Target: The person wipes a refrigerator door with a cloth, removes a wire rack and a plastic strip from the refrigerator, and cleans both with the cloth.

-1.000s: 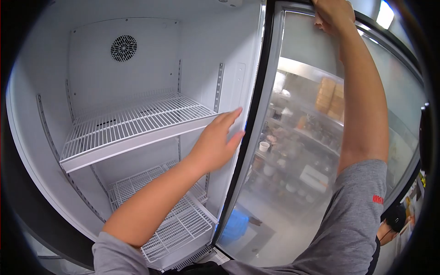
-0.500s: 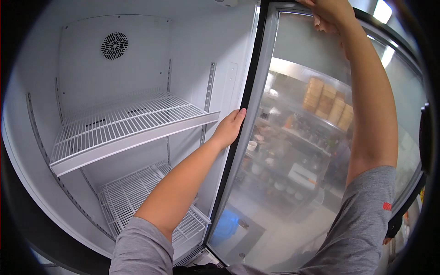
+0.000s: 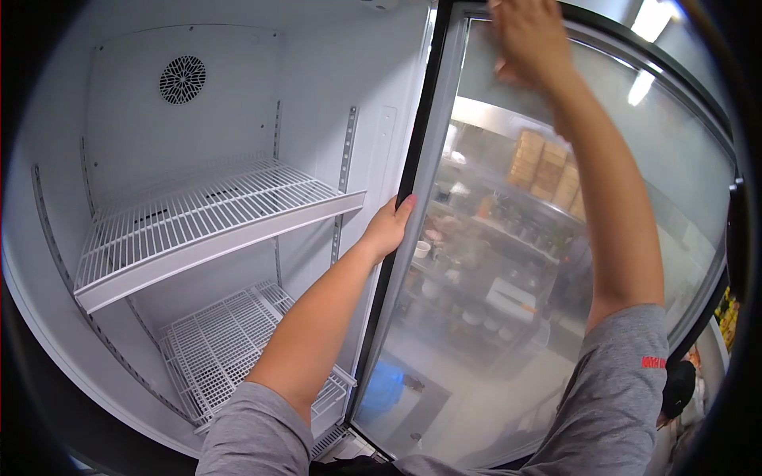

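Observation:
My left hand (image 3: 386,228) is wrapped around the black edge of an open glass refrigerator door (image 3: 419,135), thumb on the inner side. High up, my right hand (image 3: 536,40) is at the top of the glass, near the door's upper frame. Motion blurs it and the picture's top edge cuts off its fingertips, so whether it holds anything does not show. To the left, the white fridge interior holds a wire shelf (image 3: 214,210) and a lower wire rack (image 3: 218,333).
A round vent (image 3: 182,79) is in the fridge's back wall. Slotted shelf rails (image 3: 348,151) run up the sides. Hazy glass shows stacked steamer baskets (image 3: 544,166), loaded shelves and a blue object (image 3: 382,389). A person's dark cap (image 3: 679,389) shows at lower right.
My right hand has moved left along the top of the glass. My left hand keeps its hold on the door edge. The view has shifted slightly.

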Motion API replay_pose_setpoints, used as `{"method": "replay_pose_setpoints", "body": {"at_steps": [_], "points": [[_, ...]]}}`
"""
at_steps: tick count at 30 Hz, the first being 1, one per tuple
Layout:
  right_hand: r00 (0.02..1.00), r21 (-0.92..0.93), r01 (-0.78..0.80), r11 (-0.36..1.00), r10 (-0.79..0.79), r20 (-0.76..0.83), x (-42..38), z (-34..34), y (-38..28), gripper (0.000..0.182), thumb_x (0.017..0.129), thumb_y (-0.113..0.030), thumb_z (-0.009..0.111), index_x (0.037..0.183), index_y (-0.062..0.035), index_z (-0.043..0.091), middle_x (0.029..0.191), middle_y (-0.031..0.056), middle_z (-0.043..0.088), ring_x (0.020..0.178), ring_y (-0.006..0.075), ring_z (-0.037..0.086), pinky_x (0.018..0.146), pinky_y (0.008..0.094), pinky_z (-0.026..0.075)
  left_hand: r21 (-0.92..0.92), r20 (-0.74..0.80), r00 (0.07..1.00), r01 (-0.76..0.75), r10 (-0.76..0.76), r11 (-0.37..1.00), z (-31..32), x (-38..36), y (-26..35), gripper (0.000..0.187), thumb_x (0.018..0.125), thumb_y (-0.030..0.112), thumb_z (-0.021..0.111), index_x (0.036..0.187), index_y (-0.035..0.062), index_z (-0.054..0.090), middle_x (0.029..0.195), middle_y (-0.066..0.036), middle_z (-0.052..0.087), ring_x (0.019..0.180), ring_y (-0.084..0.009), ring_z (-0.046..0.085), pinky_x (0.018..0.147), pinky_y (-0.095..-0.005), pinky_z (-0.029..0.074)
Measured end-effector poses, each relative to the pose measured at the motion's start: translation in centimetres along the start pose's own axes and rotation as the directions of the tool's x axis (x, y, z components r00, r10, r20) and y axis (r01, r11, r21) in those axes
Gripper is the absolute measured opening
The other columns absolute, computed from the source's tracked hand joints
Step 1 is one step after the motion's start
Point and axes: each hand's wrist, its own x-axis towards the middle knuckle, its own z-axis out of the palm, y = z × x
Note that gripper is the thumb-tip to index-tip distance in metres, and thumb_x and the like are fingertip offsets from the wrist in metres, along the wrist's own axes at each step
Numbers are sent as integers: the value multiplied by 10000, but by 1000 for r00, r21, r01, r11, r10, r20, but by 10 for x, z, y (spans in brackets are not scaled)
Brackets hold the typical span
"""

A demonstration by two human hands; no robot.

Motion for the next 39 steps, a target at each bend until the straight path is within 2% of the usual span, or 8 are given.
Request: {"method": "replay_pose_setpoints", "body": {"at_steps": [4, 16, 18, 21, 26, 33, 36, 39], "points": [[869, 47, 303, 952, -256, -424, -42, 64, -55, 543, 895, -473, 455, 1113, 11, 566, 1065, 121, 602, 1117, 261, 476, 1061, 458, 247, -49, -10, 998, -58, 57, 997, 0, 9, -14, 617, 944, 524, 383, 1216, -18, 497, 1062, -151, 606, 971, -229, 567, 871, -335, 430], [980, -37, 119, 992, -123, -158, -37, 20, 26, 492, 938, -422, 364, 1357, -167, 400, 1372, 79, 433, 1301, 219, 363, 1094, 522, 137, -48, 5, 999, -35, 35, 998, -1, 7, -13, 587, 956, 486, 388, 1217, -29, 500, 1113, -160, 598, 1021, -237, 561, 900, -327, 416], [777, -174, 123, 977, -204, -596, -36, 31, 66, 393, 979, -270, 308, 1191, -13, 516, 1191, 125, 546, 1180, 255, 472, 1060, 536, 270, -26, -8, 999, -43, 43, 999, 0, 8, -13, 593, 958, 486, 380, 1230, -29, 490, 1137, -168, 587, 1052, -249, 551, 917, -331, 406], [901, 54, -382, 923, 358, 247, -36, -41, 126, 459, 923, -473, 384, 1290, -208, 462, 1190, 135, 582, 1146, 274, 531, 980, 534, 310, -19, 13, 999, -33, 33, 999, -1, 4, -6, 603, 957, 493, 374, 1243, -28, 480, 1164, -175, 574, 1086, -261, 537, 938, -334, 392], [960, 415, -278, 866, 253, 116, -27, 25, 261, 587, 892, -551, 311, 987, -54, 610, 975, 174, 644, 925, 345, 592, 851, 363, 422, 0, 22, 999, -46, 46, 999, -2, 4, -8, 612, 956, 499, 370, 1255, -26, 466, 1187, -180, 561, 1108, -271, 524, 955, -337, 381], [931, 302, -352, 886, 363, 18, -45, -7, 178, 444, 913, -396, 322, 910, -66, 618, 724, 154, 637, 787, 297, 627, 785, 350, 452, -12, 3, 997, -78, 79, 997, -1, 0, -3, 579, 966, 452, 387, 1293, -26, 404, 1211, -193, 537, 1120, -269, 513, 964, -335, 380], [935, -298, 4, 955, -109, -336, -50, 42, 105, 389, 943, -308, 384, 1201, -35, 481, 1239, 128, 515, 1110, 290, 520, 939, 551, 349, -23, -23, 995, -93, 93, 995, 1, 1, -6, 551, 970, 432, 392, 1275, -26, 423, 1196, -189, 546, 1114, -268, 517, 959, -336, 383], [950, 61, 31, 998, -11, -313, -40, 60, 8, 376, 912, -308, 381, 1099, -44, 572, 1228, 130, 527, 1245, 244, 414, 1072, 556, 211, -19, -24, 993, -114, 114, 993, 1, 3, -11, 545, 970, 430, 394, 1270, -23, 430, 1185, -187, 553, 1106, -269, 521, 953, -335, 385]]}}
